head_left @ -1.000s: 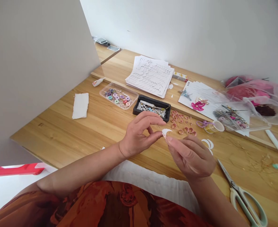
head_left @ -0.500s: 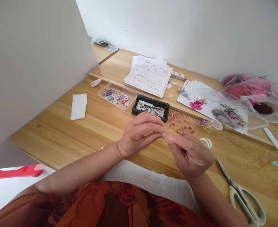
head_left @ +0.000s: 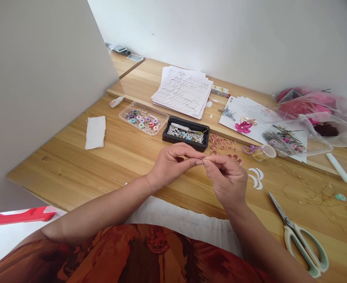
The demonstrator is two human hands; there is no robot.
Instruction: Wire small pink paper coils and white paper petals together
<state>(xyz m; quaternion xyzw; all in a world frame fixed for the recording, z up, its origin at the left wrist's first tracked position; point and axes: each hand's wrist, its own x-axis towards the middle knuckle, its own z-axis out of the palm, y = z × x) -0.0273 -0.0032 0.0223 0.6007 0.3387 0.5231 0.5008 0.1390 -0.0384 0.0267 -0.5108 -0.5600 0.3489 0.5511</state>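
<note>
readable text: none | box label (head_left: 221, 91): too small | glue bottle (head_left: 116, 101): too small

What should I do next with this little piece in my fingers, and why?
Probably lay the thin paper piece with the small curled pieces just ahead of it: your left hand and right hand pinch it at the fingertips, and it looks rolled like them, though too small to be sure.
</note>
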